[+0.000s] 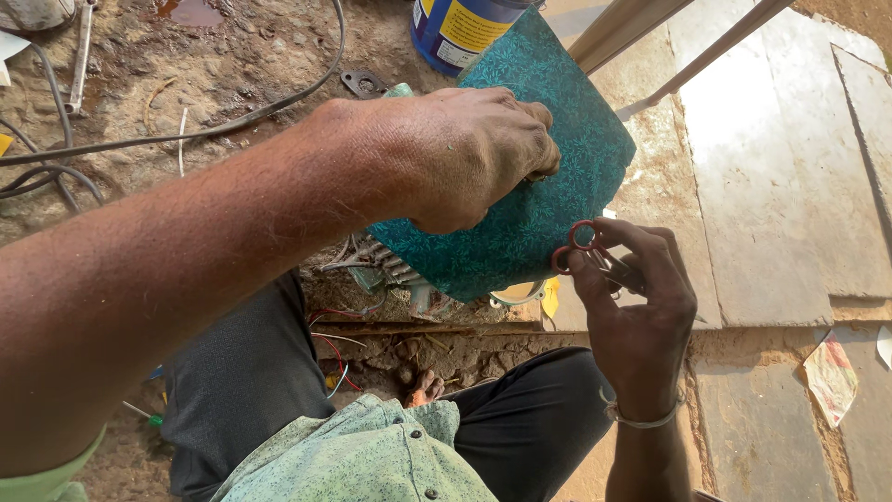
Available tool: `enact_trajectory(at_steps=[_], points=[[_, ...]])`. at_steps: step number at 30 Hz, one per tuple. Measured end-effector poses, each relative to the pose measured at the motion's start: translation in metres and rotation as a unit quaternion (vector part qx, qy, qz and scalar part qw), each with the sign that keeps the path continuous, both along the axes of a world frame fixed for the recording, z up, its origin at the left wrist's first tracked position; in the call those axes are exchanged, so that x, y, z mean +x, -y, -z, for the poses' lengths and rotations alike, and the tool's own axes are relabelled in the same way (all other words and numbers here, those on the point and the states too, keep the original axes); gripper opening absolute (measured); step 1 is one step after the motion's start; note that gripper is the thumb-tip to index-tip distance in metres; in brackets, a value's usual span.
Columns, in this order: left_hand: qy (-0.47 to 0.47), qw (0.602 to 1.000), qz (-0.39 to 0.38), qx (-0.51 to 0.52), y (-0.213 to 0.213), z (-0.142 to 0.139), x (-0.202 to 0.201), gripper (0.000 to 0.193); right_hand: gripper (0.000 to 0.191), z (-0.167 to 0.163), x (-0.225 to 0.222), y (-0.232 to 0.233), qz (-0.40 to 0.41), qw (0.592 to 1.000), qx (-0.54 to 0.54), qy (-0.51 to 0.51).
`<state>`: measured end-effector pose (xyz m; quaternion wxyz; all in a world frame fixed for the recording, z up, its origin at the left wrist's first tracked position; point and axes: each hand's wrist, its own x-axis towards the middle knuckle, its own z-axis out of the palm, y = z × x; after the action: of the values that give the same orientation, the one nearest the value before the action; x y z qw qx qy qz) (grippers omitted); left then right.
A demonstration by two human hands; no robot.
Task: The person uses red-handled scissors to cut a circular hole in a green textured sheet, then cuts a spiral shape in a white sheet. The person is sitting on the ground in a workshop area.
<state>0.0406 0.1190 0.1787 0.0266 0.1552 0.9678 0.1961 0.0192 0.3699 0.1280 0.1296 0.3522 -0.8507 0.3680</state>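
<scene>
1. Left hand [474, 153]: fingers curled down, pressing and gripping the teal patterned sheet of stiff card [548, 139] from above, near its middle.
2. Teal sheet: held tilted, draped over a ribbed metal motor body [390, 265] on the dirt ground [242, 65]; far corner touching the blue and yellow cylindrical can [460, 33].
3. Right hand [636, 297]: closed around small scissors with red ring handles [578, 246], thumb and fingers through or against the rings; blades hidden behind the fingers, so open or closed cannot be told.
4. Scissors: just at the near right edge of the teal sheet, touching or nearly so.
5. Thin bracelet [641, 418] round the right wrist.
6. Black cables [186, 135] snaking across the ground toward the left edge.
7. Flat dark metal gasket [364, 84] on the dirt, just beyond the left wrist.
8. Long steel wrench [82, 56] near the far left corner of the ground.
9. Pale stone slabs [762, 186] paving the right side, a scrap of paper [830, 376] on their near edge.
10. Dark trousers [242, 381] and a pale green shirt [362, 460] at the near edge.
</scene>
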Motion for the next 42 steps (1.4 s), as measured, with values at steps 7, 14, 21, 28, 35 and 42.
enact_trajectory(at_steps=[7,14,21,28,35,42], points=[[0.016,1.0,-0.004,-0.015,-0.004,-0.003,0.001,0.071,0.031,0.009,0.009,0.008,-0.022,0.996,-0.007,-0.086],[0.041,0.999,0.003,-0.019,-0.002,-0.016,-0.002,0.07,0.03,-0.009,0.008,0.014,-0.018,1.0,0.008,-0.017],[0.1,0.994,-0.032,0.013,0.005,-0.033,-0.011,0.037,0.029,-0.03,0.032,0.063,-0.024,0.99,0.123,-0.063],[0.081,0.997,-0.003,0.009,0.013,-0.024,-0.024,0.044,0.026,-0.037,0.041,0.089,-0.003,0.983,0.149,-0.103],[0.059,0.998,-0.004,0.03,0.016,-0.02,-0.023,0.044,0.028,-0.042,0.043,0.089,0.018,0.975,0.178,-0.131],[0.074,0.997,-0.001,0.02,0.015,-0.023,-0.027,0.028,0.027,-0.036,0.046,0.094,0.05,0.977,0.187,-0.089]])
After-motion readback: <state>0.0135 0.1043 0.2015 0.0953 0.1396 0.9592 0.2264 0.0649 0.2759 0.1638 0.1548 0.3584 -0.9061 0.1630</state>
